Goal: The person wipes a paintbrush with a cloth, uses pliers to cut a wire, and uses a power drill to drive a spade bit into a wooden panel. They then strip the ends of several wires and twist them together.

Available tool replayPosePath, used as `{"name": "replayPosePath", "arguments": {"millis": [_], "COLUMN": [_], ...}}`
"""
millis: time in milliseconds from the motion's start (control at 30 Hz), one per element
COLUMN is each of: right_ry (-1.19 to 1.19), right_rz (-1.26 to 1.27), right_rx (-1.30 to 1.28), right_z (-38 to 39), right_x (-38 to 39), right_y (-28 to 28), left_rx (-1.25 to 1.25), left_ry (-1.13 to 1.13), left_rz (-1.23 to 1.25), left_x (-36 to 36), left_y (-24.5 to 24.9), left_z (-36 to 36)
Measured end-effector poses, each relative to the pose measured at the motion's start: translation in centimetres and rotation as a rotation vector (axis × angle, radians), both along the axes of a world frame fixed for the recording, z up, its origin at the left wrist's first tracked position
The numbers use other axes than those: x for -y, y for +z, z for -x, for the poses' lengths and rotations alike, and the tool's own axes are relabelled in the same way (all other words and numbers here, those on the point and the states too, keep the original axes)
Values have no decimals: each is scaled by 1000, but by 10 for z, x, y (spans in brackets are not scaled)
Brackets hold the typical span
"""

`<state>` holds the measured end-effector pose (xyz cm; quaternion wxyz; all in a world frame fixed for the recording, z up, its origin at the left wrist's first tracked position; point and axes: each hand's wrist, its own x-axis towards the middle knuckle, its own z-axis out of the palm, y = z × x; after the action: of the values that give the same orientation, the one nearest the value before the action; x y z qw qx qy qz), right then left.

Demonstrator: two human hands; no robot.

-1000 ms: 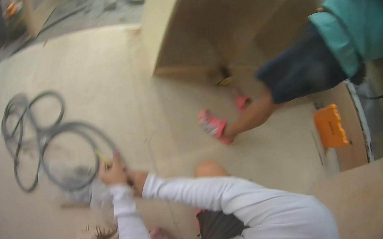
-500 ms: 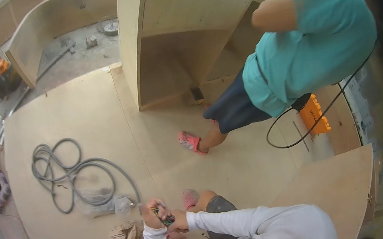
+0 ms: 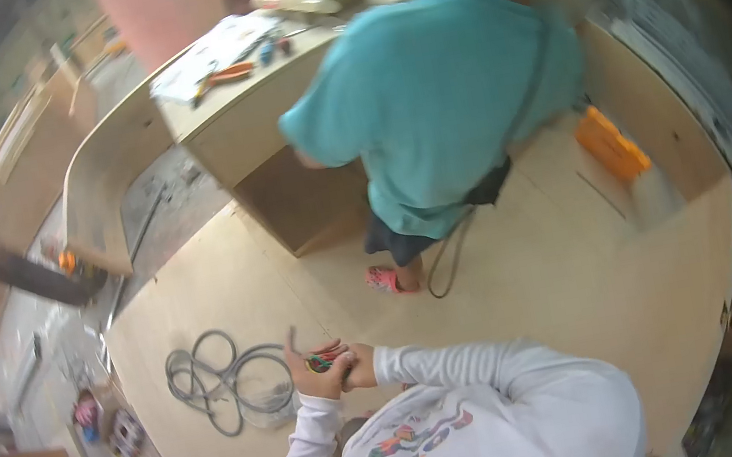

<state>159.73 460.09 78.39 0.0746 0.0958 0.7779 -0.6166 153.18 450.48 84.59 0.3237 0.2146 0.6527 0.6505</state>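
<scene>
In front of my white shirt, my left hand (image 3: 315, 382) is curled around coloured wires (image 3: 320, 362). They look like the stripped cores of the grey cable (image 3: 233, 372), which lies in loose loops on the plywood floor and rises to this hand. Pressed against the left from the right side, my right hand (image 3: 360, 367) is closed at the same wires. Its fingertips are partly hidden. A clear plastic bag (image 3: 266, 385) lies by the cable loops.
A co-worker in a teal shirt (image 3: 451, 98) stands ahead at a wooden cabinet (image 3: 226, 145), with orange-handled pliers (image 3: 230, 73) and other tools on top. An orange case (image 3: 611, 144) is at the right. A curved plywood panel (image 3: 95, 201) stands at the left.
My view has tilted up and turned, showing the cabinet top. The co-worker's raised arm has come down toward the cabinet. My hands stay together at the wires.
</scene>
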Motion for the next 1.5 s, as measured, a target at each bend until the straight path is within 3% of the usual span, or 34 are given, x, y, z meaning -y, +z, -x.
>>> {"name": "replayPosePath", "arguments": {"millis": [67, 100, 167, 200, 267, 333, 467, 533, 600, 700, 733, 800, 833, 867, 900, 967, 1000, 1033, 1067, 1100, 1133, 1167, 1200, 1233, 1300, 1433, 1500], "right_ry": [-51, -113, -202, -280, -135, -198, -274, -247, -320, -435, -407, -244, -252, -57, 153, 299, 159, 43, -255, -274, -337, -358, -311, -287, -219, 11, 48], "right_rz": [148, 111, 158, 186, -41, -84, -227, -333, -302, -317, -53, 589, 595, 883, 1163, 1245, 1181, 1102, 762, 685, 598, 515, 380, 231, 54, -133, -321], "right_rx": [12, -242, -53, -55, 158, 149, 208, 226, 189, 30, 147, 273, 273, 206, 136, 141, 138, 147, 124, 122, 151, 157, 158, 206, 213, 10, -170], "right_z": [2, 13, 10, 13, 25, 32, 47, 73, 84, 118, 124, 144, 156, 168, 181, 205, 207, 218, 238, 248, 257, 266, 284, 290, 311, 354, 380], "right_x": [-14, -11, -28, -32, -39, -40, -52, -59, -64, -66, -67, -69, -66, -64, -62, -51, -45, -42, -32, -35, -39, -46, -50, -60, -73, -122, -159], "right_y": [25, -11, 28, 34, 39, 36, 27, -1, 9, 8, 28, 54, 58, 61, 62, 60, 68, 74, 56, 51, 52, 55, 22, 41, 21, 58, 97], "left_rx": [-115, -131, 274, 233, 124, -62, -311, -306, -263, -124, -126, 333, 566, 573, 573, 837, 767, 761, 640, 542, 524, 518, 492, 350, 320, 321, 244], "left_ry": [166, 82, 169, 93, 13, 55, 39, 31, 65, -35, -47, -69, -72, -1, 5, -1077, -948, -634, -511, -371, -405, -211, -125, -102, 27, 25, 475], "left_rz": [18, 17, -311, -355, -195, -59, 82, 92, 49, 23, 21, -293, -446, -398, -401, -736, -624, -439, -304, -159, -108, -1, -60, -139, -168, -317, -610], "left_x": [-19, -31, -47, -53, -60, -76, -99, -113, -124, -126, -127, -131, -133, -132, -129, -118, -106, -92, -88, -95, -98, -104, -107, -110, -119, -134, -159], "left_y": [9, 11, 15, 15, 8, 19, -7, -18, -31, -7, 5, 39, 58, 84, 72, 47, 43, 12, 28, 46, 49, 52, 42, 29, 24, 41, 67], "left_z": [-1, 2, 9, 14, 32, 29, 51, 64, 87, 123, 134, 153, 162, 160, 189, 255, 269, 292, 289, 284, 293, 293, 300, 308, 320, 367, 381]}}
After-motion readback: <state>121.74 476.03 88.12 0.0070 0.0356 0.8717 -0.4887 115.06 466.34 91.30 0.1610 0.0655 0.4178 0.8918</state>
